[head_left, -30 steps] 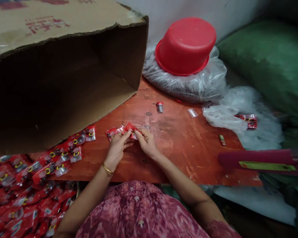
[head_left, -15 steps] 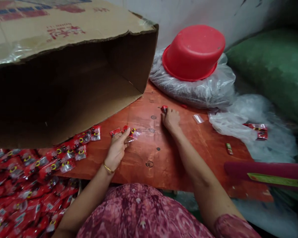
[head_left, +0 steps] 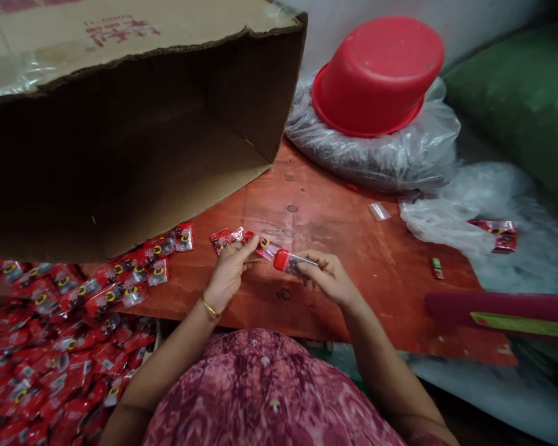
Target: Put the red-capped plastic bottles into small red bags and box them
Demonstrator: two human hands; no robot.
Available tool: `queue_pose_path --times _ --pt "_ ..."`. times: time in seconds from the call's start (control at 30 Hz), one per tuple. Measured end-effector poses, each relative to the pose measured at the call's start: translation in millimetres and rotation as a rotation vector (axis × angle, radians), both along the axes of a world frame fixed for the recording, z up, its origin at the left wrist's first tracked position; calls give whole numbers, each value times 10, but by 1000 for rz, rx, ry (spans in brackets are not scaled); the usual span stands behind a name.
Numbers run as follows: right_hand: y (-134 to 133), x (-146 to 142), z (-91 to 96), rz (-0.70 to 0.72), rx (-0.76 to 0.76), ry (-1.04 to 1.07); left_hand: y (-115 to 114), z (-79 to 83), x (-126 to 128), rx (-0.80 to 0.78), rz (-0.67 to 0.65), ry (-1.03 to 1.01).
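Note:
Over the red tabletop (head_left: 353, 310), my left hand (head_left: 230, 272) pinches a small red plastic packet (head_left: 263, 246) with a clear end between thumb and fingers. My right hand (head_left: 330, 275) is closed round a short clear tube (head_left: 291, 263) with a red end and dark contents. The tube's red end meets or lies right by the packet's clear end; whether it is inside cannot be seen. Just beyond my left fingers lie flat red packets (head_left: 221, 238), partly hidden by the hand.
A large open cardboard box (head_left: 204, 167) lies on its side at left, above a heap of filled red packets (head_left: 56, 371). Behind, an upturned red basin (head_left: 376, 74) rests on a plastic bag (head_left: 381, 161). At right are a maroon bar (head_left: 451, 310) and crumpled plastic (head_left: 437, 229).
My right hand has come back from the far part of the table with the tube, next to my left hand. The left hand still holds the packet. The camera view has shifted slightly.

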State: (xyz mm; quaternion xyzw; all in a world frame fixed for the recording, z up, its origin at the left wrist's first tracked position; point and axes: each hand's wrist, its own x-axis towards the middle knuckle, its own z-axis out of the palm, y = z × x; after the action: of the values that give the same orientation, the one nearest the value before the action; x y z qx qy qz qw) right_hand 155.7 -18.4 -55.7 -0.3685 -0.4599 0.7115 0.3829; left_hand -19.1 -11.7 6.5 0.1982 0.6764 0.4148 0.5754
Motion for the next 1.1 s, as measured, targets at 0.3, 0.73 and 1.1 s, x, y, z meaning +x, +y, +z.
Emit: queue_pose_path --times 0.3,0.73,1.1 --pt "-40 -171 -80 -36 -117 24 -93 -53 -36 137 -103 113" --pt "-212 -588 -142 -266 -119 142 -123 -140 200 171 19 -6" --pt "-240 -644 -140 -225 25 13 -138 -204 119 184 -3 -77"
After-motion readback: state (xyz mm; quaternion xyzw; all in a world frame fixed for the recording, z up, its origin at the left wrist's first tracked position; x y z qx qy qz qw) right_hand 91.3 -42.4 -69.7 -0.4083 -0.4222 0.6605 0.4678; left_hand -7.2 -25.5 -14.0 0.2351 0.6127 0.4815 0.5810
